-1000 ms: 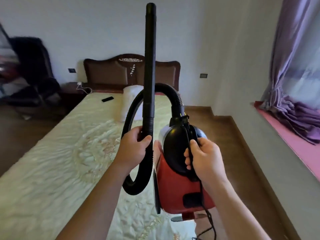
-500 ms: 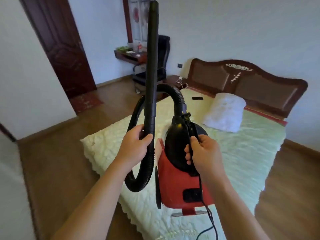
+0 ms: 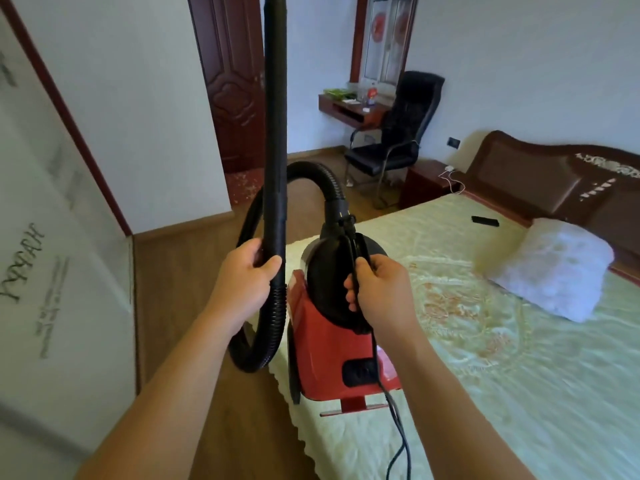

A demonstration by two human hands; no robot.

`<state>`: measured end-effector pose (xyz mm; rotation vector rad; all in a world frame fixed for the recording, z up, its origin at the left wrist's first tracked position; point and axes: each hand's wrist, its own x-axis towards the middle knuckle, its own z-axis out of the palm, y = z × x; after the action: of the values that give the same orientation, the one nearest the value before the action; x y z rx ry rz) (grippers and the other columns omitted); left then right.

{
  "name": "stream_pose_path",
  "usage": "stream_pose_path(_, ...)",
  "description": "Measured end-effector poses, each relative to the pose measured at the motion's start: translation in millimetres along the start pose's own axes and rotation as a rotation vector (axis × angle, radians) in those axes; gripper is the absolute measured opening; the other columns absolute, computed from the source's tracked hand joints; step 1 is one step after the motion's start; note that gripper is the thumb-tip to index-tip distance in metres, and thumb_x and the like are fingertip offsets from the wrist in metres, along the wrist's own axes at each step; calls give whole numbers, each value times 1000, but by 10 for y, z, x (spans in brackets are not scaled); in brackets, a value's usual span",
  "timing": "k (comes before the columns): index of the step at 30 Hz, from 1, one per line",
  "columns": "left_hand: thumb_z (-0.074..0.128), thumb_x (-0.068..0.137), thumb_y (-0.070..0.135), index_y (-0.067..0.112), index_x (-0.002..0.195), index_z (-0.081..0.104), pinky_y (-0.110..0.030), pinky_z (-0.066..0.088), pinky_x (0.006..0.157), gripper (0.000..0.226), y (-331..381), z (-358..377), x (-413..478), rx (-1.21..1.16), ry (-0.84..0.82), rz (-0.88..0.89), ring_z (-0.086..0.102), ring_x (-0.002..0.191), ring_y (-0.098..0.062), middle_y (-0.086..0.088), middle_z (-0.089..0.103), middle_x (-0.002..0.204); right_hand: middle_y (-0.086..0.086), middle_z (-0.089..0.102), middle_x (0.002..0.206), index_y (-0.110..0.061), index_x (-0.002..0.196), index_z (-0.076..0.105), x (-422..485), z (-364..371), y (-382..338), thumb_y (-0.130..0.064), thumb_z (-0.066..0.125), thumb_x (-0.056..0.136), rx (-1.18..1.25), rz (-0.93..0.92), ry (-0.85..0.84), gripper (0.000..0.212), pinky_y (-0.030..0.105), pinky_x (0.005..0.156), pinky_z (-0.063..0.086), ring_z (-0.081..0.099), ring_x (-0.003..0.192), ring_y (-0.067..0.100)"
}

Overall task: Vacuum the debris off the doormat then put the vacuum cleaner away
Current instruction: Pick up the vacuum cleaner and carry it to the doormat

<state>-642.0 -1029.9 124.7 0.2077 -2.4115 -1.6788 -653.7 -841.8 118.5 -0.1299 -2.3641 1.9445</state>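
A person holds a red and black vacuum cleaner [image 3: 322, 355] above the near left corner of a bed [image 3: 519, 393]; the left hand [image 3: 247, 271] grasps the upright black wand [image 3: 275, 133] just above the ribbed hose [image 3: 258, 344]; the right hand [image 3: 379, 289] clasps the cleaner's top handle and power cord [image 3: 401, 431]; a debris-strewn doormat [image 3: 244, 184] lies far off by the dark door [image 3: 232, 81].

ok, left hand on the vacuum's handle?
No, the left hand grips the black wand; the right hand holds the vacuum cleaner by its handle.

Vacuum cleaner [image 3: 322, 358] before the bed [image 3: 485, 375], chair [image 3: 405, 133] and desk [image 3: 349, 110] behind, door [image 3: 235, 81] to the left
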Motion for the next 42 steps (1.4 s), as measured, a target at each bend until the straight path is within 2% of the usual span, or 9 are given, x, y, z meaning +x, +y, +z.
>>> stream_pose_path(2, 56, 103, 20, 21, 110, 66, -30, 53, 73, 12, -137, -215, 172, 4, 26, -12, 70, 90, -17, -2, 72, 98, 2, 62, 64, -2, 89, 62, 151, 298, -42, -19, 43, 107, 1, -10, -12, 31, 24, 49, 49, 54, 46, 8)
stream_pose_path(9, 57, 103, 20, 24, 108, 65, -40, 59, 81, 11, -451, -776, 701, -7, 88, -65, 71, 89, -20, -4, 71, 98, 1, 63, 63, -3, 87, 62, 633, 1132, -136, -18, 45, 106, 8, -38, -38, 30, 23, 49, 49, 56, 47, 8)
stream_pose_path(16, 57, 103, 21, 26, 108, 66, -33, 55, 76, 12, -677, -1069, 1295, 8, 171, -130, 70, 89, -17, 0, 71, 96, 1, 62, 62, -8, 80, 60, 1218, 1728, -188, -18, 45, 106, 11, -36, -139, 31, 25, 49, 50, 56, 46, 8)
stream_pose_path(20, 57, 102, 19, 20, 110, 68, -43, 58, 87, 13, -773, -1130, 1748, -4, 250, -180, 70, 92, -21, -2, 73, 97, 1, 61, 61, -9, 79, 59, 1725, 1989, -241, -17, 45, 105, 20, -66, -207, 31, 24, 47, 49, 55, 45, 7)
stream_pose_path(23, 58, 102, 18, 20, 109, 69, -48, 58, 91, 13, -776, -1159, 2111, -13, 305, -209, 70, 94, -23, -2, 73, 97, 3, 62, 62, -1, 82, 61, 2140, 2162, -310, -16, 45, 105, 29, -74, -243, 32, 25, 46, 49, 54, 45, 8)
stream_pose_path(27, 58, 103, 18, 22, 113, 68, -42, 60, 85, 15, -763, -1217, 2554, -20, 346, -220, 71, 93, -20, -1, 73, 99, 4, 63, 64, 0, 92, 64, 2621, 2420, -450, -17, 45, 106, 16, -105, -293, 30, 27, 50, 51, 55, 47, 9)
stream_pose_path(31, 58, 102, 16, 21, 113, 68, -36, 59, 79, 16, -779, -1346, 2926, -24, 369, -212, 72, 90, -18, 0, 75, 98, 2, 64, 64, -7, 93, 66, 2987, 2711, -575, -19, 46, 106, 19, -118, -319, 27, 23, 51, 52, 56, 47, 6)
stream_pose_path(34, 58, 102, 16, 22, 112, 68, -34, 58, 77, 16, -823, -1503, 3215, -33, 380, -204, 73, 88, -18, -1, 75, 97, 2, 64, 64, -5, 92, 66, 3249, 2975, -657, -18, 46, 106, 24, -99, -323, 28, 25, 51, 52, 56, 47, 8)
stream_pose_path(42, 58, 103, 17, 21, 115, 68, -40, 58, 87, 16, -1330, -2171, 4127, -91, 398, -213, 71, 94, -18, 0, 73, 101, 2, 63, 63, -6, 90, 66, 3838, 4069, -723, -18, 46, 106, 12, -59, -355, 28, 26, 51, 50, 54, 46, 9)
